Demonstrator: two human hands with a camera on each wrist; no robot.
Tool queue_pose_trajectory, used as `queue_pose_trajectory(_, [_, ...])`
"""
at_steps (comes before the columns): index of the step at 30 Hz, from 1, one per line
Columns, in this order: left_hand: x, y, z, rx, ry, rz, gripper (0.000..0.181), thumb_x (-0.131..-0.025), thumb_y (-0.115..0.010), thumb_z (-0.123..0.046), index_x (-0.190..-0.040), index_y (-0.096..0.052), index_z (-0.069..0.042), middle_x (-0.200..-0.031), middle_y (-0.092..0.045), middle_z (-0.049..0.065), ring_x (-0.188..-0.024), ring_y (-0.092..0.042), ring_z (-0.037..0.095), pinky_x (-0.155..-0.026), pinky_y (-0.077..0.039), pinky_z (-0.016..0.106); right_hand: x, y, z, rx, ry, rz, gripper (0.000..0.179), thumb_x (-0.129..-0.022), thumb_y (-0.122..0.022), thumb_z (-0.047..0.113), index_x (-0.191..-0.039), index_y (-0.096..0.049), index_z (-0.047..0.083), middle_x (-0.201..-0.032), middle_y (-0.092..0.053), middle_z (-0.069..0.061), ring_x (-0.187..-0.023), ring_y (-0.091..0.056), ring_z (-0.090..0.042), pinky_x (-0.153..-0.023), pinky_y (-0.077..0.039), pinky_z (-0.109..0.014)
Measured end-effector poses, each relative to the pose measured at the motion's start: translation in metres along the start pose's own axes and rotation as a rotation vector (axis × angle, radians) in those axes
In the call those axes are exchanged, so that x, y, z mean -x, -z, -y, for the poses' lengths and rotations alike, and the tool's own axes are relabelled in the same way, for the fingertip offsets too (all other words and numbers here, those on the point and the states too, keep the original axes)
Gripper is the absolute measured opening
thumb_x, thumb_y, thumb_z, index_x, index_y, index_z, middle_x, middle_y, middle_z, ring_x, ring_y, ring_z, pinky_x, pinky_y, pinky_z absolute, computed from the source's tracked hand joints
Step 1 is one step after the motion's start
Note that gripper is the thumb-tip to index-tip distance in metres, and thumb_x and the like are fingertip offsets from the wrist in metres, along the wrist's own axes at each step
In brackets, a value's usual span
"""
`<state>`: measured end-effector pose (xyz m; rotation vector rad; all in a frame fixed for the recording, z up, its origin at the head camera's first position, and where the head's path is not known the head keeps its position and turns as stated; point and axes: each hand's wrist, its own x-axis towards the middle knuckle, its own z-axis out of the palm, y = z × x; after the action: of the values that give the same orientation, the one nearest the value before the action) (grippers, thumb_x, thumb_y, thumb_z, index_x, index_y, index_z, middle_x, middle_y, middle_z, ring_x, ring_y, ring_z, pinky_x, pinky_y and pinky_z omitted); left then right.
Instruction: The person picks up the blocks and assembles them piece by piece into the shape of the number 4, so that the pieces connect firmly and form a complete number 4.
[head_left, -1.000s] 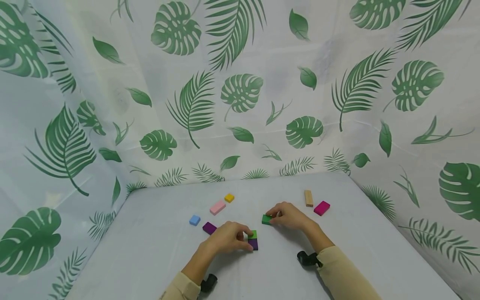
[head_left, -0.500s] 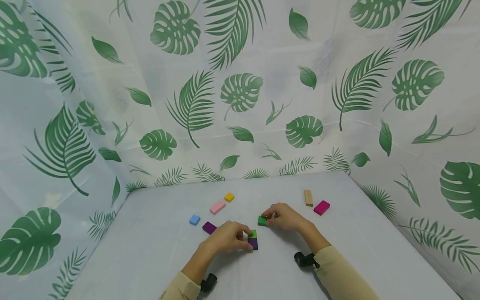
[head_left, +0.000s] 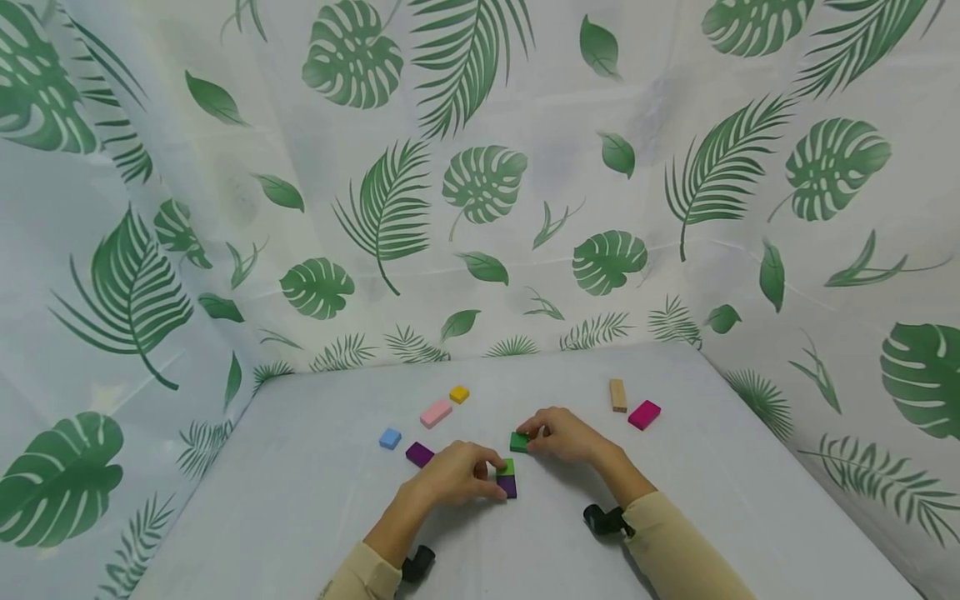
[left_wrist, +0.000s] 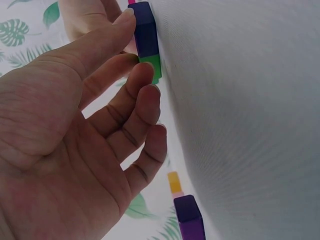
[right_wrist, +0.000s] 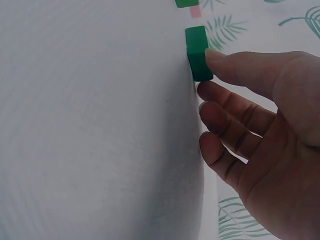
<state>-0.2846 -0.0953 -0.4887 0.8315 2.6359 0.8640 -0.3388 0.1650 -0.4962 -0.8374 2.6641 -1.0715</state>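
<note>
My left hand (head_left: 459,475) pinches a joined pair of blocks on the table, thumb against the dark purple block (head_left: 507,487) and index finger at the light green block (head_left: 508,467). In the left wrist view the purple block (left_wrist: 146,31) and the green one (left_wrist: 151,66) touch end to end. Just beyond, slightly to the right, my right hand (head_left: 564,436) grips a dark green block (head_left: 518,442) between thumb and fingers. The right wrist view has the thumb on that green block (right_wrist: 198,54). A small gap separates it from the light green block.
Left of the hands lie a purple block (head_left: 419,454), a light blue block (head_left: 390,438), a pink block (head_left: 436,414) and a yellow block (head_left: 460,394). To the right are a wooden block (head_left: 617,395) and a magenta block (head_left: 644,415). A leaf-patterned curtain (head_left: 525,325) borders the white table (head_left: 300,500).
My right hand has slid the dark green block leftward, closer to the light green and purple pair. The left hand stays in place on its blocks.
</note>
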Motion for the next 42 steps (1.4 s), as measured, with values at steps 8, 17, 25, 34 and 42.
queue_pose_trajectory(8, [-0.001, 0.001, 0.002, 0.001, -0.007, -0.002, 0.041, -0.085, -0.086, -0.038, -0.12, -0.077, -0.019, -0.076, -0.064, -0.011, -0.065, -0.053, 0.002, -0.059, -0.045, 0.02, 0.0, -0.001, 0.003, 0.006, 0.009, 0.004, 0.029, -0.094, -0.075, 0.011, -0.122, -0.076, 0.006, -0.112, -0.075, -0.005, -0.089, -0.056, -0.013, -0.076, -0.047, -0.028])
queue_pose_trajectory(17, [-0.001, 0.001, 0.001, -0.003, -0.017, -0.004, 0.041, -0.086, -0.086, -0.038, -0.12, -0.078, -0.018, -0.075, -0.064, -0.011, -0.064, -0.052, 0.001, -0.058, -0.044, 0.02, -0.001, -0.004, 0.007, 0.005, -0.015, 0.024, 0.028, -0.096, -0.073, 0.009, -0.124, -0.076, 0.009, -0.113, -0.073, -0.004, -0.089, -0.054, -0.016, -0.075, -0.046, -0.029])
queue_pose_trajectory(25, [-0.001, 0.001, 0.0, 0.003, -0.005, 0.003, 0.039, -0.086, -0.086, -0.037, -0.12, -0.077, -0.018, -0.074, -0.064, -0.011, -0.064, -0.052, 0.002, -0.058, -0.043, 0.019, -0.003, -0.007, 0.006, 0.014, 0.012, 0.038, 0.028, -0.096, -0.072, 0.007, -0.123, -0.077, 0.01, -0.114, -0.074, -0.002, -0.095, -0.056, -0.016, -0.081, -0.047, -0.033])
queue_pose_trajectory(34, [0.0, 0.001, -0.001, 0.006, -0.008, 0.007, 0.039, -0.087, -0.086, -0.035, -0.12, -0.077, -0.016, -0.074, -0.064, -0.01, -0.065, -0.052, 0.002, -0.058, -0.043, 0.019, -0.003, -0.009, 0.01, 0.016, 0.019, 0.047, 0.029, -0.096, -0.072, 0.007, -0.124, -0.076, 0.007, -0.116, -0.074, -0.004, -0.1, -0.06, -0.017, -0.085, -0.049, -0.036])
queue_pose_trajectory(42, [0.001, 0.001, -0.002, 0.005, -0.015, -0.001, 0.04, -0.086, -0.086, -0.035, -0.12, -0.077, -0.016, -0.074, -0.064, -0.011, -0.064, -0.052, 0.002, -0.058, -0.044, 0.019, -0.003, -0.011, 0.012, 0.044, 0.045, 0.045, 0.029, -0.096, -0.073, 0.009, -0.124, -0.076, 0.009, -0.11, -0.073, -0.002, -0.095, -0.059, -0.013, -0.082, -0.049, -0.031])
